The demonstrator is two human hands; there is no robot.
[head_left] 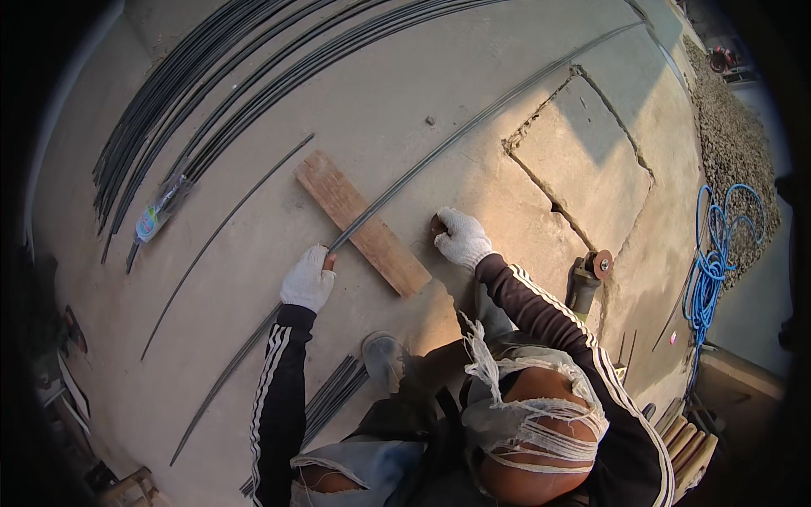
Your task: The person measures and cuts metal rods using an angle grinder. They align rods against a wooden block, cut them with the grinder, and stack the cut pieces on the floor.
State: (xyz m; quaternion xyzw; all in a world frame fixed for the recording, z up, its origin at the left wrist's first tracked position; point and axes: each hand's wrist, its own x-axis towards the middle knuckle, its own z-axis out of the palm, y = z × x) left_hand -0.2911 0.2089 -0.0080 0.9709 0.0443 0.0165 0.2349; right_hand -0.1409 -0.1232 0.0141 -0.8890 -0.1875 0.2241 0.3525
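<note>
Long thin rebar rods (422, 163), lying crosswise over a reddish-brown wooden plank (390, 253), could have rolled or slid, I judged, had my left hand (307, 281) slackened. A bare fingertip (329, 261), poking from the white glove (302, 288), risked a pinch between steel and wood. Off to my right, an angle grinder (583, 289) lay on the concrete floor (380, 110) with its disc (602, 264) exposed; a careless sweep of my right sleeve (536, 308) might have knocked it. The rods ran through my closed left hand, just to the left of the plank, trailing toward the lower left and stretching away to the upper right. My right hand (464, 240), also gloved, was curled beyond the plank's right side, apart from the rods; whether it gripped the small dark shape (437, 226) at its fingertips, I could not tell
</note>
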